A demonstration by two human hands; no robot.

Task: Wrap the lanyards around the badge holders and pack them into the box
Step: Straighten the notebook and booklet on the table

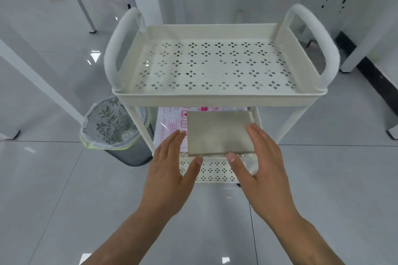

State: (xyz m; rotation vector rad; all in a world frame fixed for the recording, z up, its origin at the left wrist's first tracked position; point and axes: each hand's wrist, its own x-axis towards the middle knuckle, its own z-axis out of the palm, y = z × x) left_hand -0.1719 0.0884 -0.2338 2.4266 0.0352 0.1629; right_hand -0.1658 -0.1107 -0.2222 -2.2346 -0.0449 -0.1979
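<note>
Tiled floor with a white two-tier cart (217, 97), its perforated top tray bare. The left hand (172, 170) and right hand (260, 161), fingers straight and released, flank the closed grey box (219, 133) on the lower shelf, thumbs at its near edge. Printed sheets (172, 122) lie beneath; a wastebasket (116, 129) stands alongside. No lanyards or badge holders show; packing appears either finished or unstarted.

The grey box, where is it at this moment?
In the head view, the grey box lies on the cart's lower shelf, between both open hands, left hand and right hand, atop a pink-printed bag.
</note>
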